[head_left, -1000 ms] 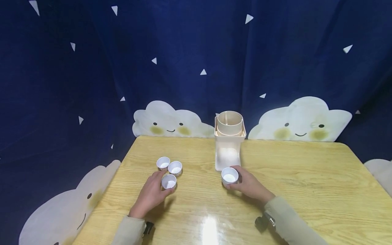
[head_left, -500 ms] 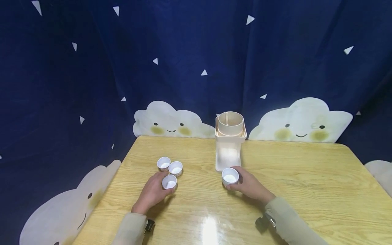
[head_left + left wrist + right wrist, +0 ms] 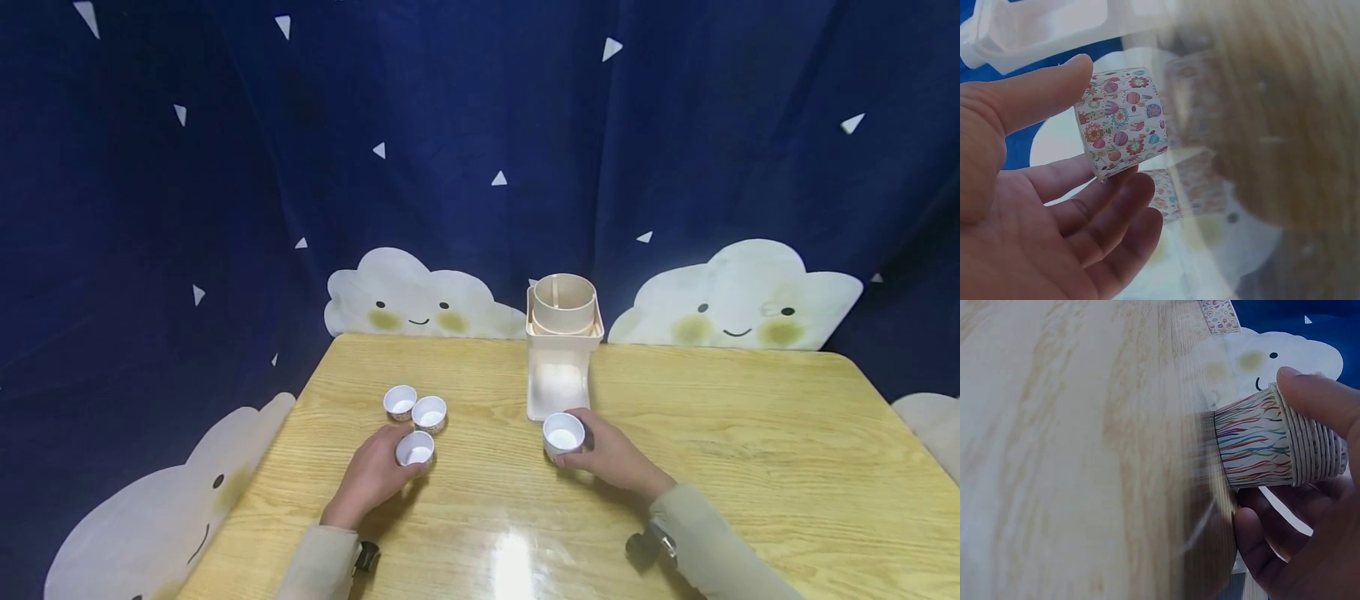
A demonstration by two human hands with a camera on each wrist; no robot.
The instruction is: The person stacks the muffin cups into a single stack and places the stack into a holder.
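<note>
My left hand [image 3: 377, 473] pinches a small white paper cup [image 3: 416, 450] between thumb and fingers. In the left wrist view, coloured flowers cover the outside of this floral cup [image 3: 1124, 119]. Two more paper cups [image 3: 401, 402] [image 3: 430, 414] stand just beyond it. On the other side, my right hand [image 3: 615, 457] grips a stack of nested paper cups [image 3: 563, 435]. Wavy coloured stripes mark the stack's outermost cup [image 3: 1254, 442] in the right wrist view, where several rims show. Seen from above, both held items open upward.
A beige plastic stand [image 3: 558, 387] with a round tube [image 3: 564, 304] on top is right behind the striped stack. All of it is on a light wooden table [image 3: 720, 433]. A dark blue curtain [image 3: 435, 100] with cloud prints hangs behind.
The left hand's fingers have drawn in slightly around the floral cup, which has shifted very little. The right hand and its stack stay in place.
</note>
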